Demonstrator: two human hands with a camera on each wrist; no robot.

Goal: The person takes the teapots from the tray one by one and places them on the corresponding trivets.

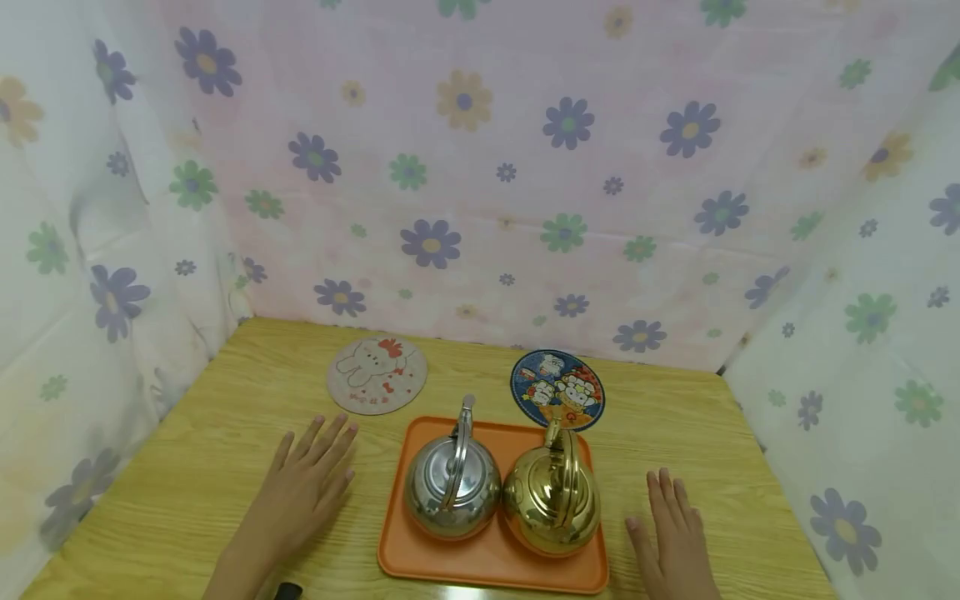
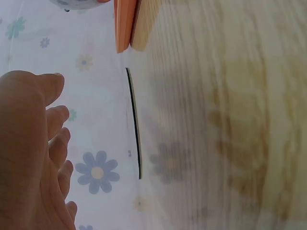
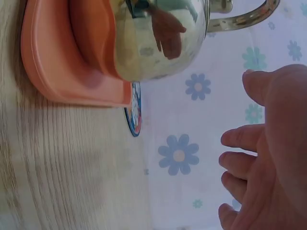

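A silver kettle (image 1: pixel 453 487) and a gold kettle (image 1: pixel 552 504) stand side by side on an orange tray (image 1: pixel 450 565), their spouts pointing to the back. To the left of the tray is my left hand (image 1: pixel 300 483), fingers extended and holding nothing. My right hand (image 1: pixel 672 533) is on the tray's right side, also with fingers extended and nothing held. In the right wrist view the gold kettle (image 3: pixel 163 43) shows a reflection of a hand, and the right hand (image 3: pixel 268 153) is apart from it. The left wrist view shows the left hand (image 2: pixel 38 148) apart from the tray (image 2: pixel 125 24).
Behind the tray on the wooden table (image 1: pixel 187 467) lie a pink round mat (image 1: pixel 377 375) with a rabbit drawing and a dark blue round mat (image 1: pixel 534 407) with cartoon figures. Flower-patterned cloth (image 1: pixel 480 200) hangs at the back and both sides.
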